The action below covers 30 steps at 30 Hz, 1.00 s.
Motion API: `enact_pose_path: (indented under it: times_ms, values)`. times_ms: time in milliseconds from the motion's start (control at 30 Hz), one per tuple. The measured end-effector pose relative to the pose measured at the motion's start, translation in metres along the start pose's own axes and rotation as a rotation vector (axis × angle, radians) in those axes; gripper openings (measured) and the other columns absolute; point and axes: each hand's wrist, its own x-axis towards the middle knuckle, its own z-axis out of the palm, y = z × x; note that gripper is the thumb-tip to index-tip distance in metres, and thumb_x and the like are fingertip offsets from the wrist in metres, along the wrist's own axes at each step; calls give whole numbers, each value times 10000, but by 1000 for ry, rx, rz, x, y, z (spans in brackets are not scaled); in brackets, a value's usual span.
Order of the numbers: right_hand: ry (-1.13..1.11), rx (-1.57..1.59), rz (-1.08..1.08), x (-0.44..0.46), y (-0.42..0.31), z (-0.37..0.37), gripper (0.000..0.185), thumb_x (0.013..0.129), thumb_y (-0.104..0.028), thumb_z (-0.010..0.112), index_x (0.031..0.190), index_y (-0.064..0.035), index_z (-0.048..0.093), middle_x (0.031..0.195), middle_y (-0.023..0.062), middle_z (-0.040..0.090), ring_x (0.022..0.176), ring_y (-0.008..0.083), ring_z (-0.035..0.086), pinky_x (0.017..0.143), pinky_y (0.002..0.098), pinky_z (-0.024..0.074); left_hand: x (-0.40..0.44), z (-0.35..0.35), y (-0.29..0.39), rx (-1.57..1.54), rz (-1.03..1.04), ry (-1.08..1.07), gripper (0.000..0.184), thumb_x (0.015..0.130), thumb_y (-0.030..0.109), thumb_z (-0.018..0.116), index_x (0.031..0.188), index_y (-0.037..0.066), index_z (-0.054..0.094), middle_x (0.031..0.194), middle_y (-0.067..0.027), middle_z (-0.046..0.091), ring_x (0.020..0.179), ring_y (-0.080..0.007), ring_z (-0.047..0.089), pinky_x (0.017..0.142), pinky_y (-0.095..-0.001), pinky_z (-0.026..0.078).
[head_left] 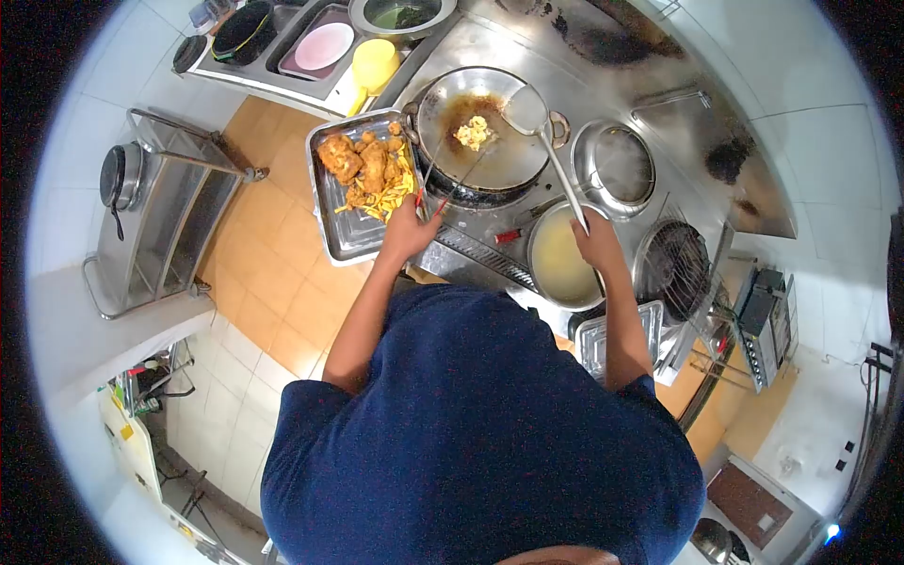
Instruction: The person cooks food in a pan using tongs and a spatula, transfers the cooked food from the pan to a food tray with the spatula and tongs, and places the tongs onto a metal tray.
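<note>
A wok point(504, 174) sits on the stove with a small pile of yellowish food point(474, 134) in it. My right hand point(599, 243) is closed round the handle of a long metal ladle point(525, 111), whose wide head is over the wok's right side. Near the wok's lower left edge, my left hand point(411, 229) grips a pair of thin tongs or sticks with red ends point(441, 205); their tips reach over the wok. Left of the wok, a metal tray point(347, 231) holds fried chicken pieces point(341, 158) and fries point(381, 200).
A pot of pale yellow liquid point(563, 259) stands below my right hand, beside a lidded pot point(614, 168) and a dark wire grate point(673, 268). A yellow scoop point(375, 66) and a pink plate point(324, 45) lie at the upper left. A metal cart point(174, 221) stands left.
</note>
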Motion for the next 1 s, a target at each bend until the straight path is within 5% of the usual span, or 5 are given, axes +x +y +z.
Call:
enact_pose_path:
  times_ms: [333, 500, 800, 933, 1000]
  values:
    - [-65, 447, 283, -37, -27, 12, 279, 979, -284, 587, 939, -8, 589, 588, 81, 566, 411, 172, 554, 412, 349, 456, 35, 22, 6, 100, 45, -17, 503, 779, 349, 738, 933, -117, 628, 885, -332, 666, 881, -453, 669, 780, -477, 532]
    - [-9, 555, 287, -47, -36, 8, 251, 978, -255, 597, 923, -12, 575, 576, 67, 545, 408, 167, 540, 393, 341, 439, 40, 16, 45, 17, -128, -333, 501, 786, 349, 729, 895, -131, 636, 888, -345, 665, 890, -455, 675, 784, -472, 535]
    - [79, 561, 294, -49, -26, 0, 243, 978, -250, 594, 978, -8, 589, 571, 57, 534, 403, 151, 527, 384, 333, 435, 37, 43, 26, 139, 41, -67, 605, 772, 442, 741, 961, -121, 621, 914, -320, 672, 912, -435, 677, 787, -470, 526]
    - [70, 620, 348, -49, -31, 5, 197, 986, -232, 595, 935, -42, 585, 611, 1, 510, 396, 77, 459, 351, 273, 365, 49, 42, 14, 116, -20, -159, 596, 781, 444, 732, 954, -114, 620, 910, -332, 669, 904, -465, 666, 791, -487, 522]
    - [67, 649, 355, -50, -34, 9, 228, 976, -242, 597, 985, -14, 592, 599, 43, 536, 413, 128, 516, 378, 314, 421, 47, 43, 19, 84, -19, -166, 578, 783, 434, 731, 945, -109, 617, 905, -329, 670, 898, -466, 666, 794, -486, 523]
